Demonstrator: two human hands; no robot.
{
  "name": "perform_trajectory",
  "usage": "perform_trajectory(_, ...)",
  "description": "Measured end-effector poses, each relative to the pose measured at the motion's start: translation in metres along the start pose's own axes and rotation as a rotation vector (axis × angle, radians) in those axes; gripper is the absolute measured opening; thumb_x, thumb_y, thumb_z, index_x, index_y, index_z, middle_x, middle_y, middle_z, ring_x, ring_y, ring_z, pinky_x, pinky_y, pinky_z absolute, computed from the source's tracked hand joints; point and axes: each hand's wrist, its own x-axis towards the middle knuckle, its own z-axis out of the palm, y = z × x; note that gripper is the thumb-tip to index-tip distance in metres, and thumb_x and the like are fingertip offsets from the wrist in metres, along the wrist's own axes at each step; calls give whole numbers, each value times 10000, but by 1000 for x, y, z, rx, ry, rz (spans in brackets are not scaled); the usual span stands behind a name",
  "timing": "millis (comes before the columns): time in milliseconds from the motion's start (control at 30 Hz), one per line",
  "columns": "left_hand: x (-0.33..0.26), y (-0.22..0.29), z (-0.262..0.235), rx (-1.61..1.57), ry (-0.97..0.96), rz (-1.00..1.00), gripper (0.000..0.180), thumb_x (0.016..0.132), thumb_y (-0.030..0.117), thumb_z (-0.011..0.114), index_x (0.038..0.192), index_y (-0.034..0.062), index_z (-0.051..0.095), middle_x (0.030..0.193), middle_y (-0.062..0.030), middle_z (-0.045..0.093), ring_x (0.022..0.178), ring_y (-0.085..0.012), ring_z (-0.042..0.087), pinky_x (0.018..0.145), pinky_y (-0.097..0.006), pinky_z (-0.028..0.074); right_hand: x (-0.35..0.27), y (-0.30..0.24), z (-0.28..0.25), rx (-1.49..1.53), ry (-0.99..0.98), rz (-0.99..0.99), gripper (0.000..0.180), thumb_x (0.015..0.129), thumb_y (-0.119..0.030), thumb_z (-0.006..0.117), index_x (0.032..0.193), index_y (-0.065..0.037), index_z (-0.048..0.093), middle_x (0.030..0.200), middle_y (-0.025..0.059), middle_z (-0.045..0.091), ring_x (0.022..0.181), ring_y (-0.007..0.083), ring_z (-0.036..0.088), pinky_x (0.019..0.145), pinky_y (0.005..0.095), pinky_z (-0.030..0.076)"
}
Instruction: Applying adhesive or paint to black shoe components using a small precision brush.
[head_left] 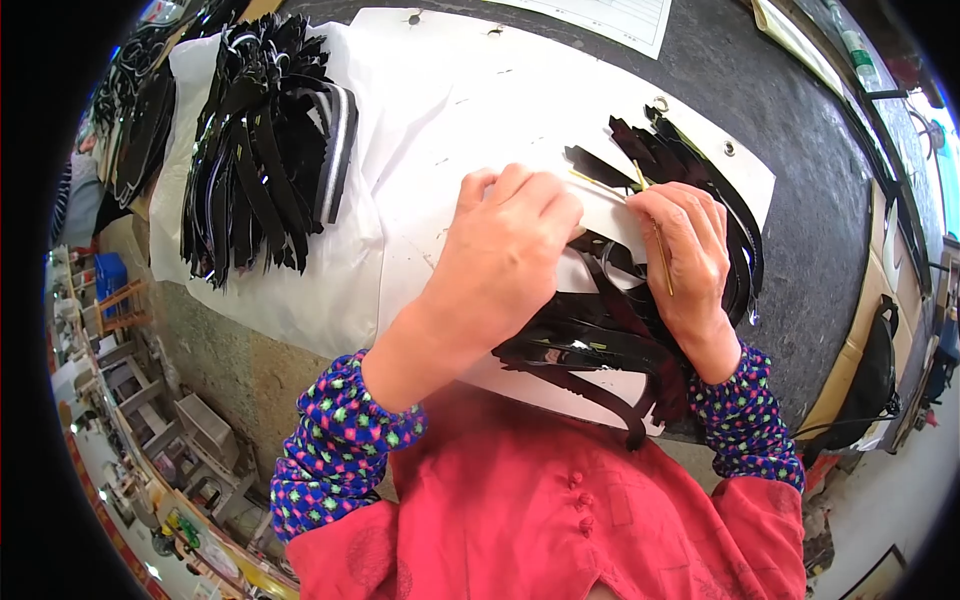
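My left hand (500, 255) lies fingers down on a white card (610, 215), pressing on the glossy black strips (590, 335) under it. My right hand (690, 255) grips a thin yellowish stick (662, 262) like a brush, its tip near a black strip end (595, 165) on the card. More black strips (690, 150) fan out beyond my right hand. All of it rests on a white sheet (450, 100) over a dark worktop (800, 150).
A big bundle of glossy black strips (265, 140) sits on white paper at the left. Another dark pile (135, 110) lies further left. A printed paper (610, 15) and a bottle (855, 50) are at the back. Shelves and a floor lie below at left.
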Motion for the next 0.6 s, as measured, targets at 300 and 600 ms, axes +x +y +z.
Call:
perform_trajectory(300, 6, -4, -13, -1064, -434, -500, 150, 984, 185, 637, 957, 38, 647, 942, -1, 638, 845, -70, 567, 757, -242, 469, -2, 0, 2, -75, -32, -47, 316, 758, -29, 672, 1073, -49, 646, 999, 90, 648, 962, 281, 642, 850, 389, 469)
perform_trajectory(600, 2, 4, -8, -1376, -414, -680, 227, 1027, 250, 606, 1029, 23, 616, 746, -6, 621, 711, -84, 584, 748, -235, 479, -3, 1, 1, -93, -33, -37, 311, 775, -2, 672, 1081, -47, 645, 1005, 89, 652, 965, 279, 639, 842, 388, 468)
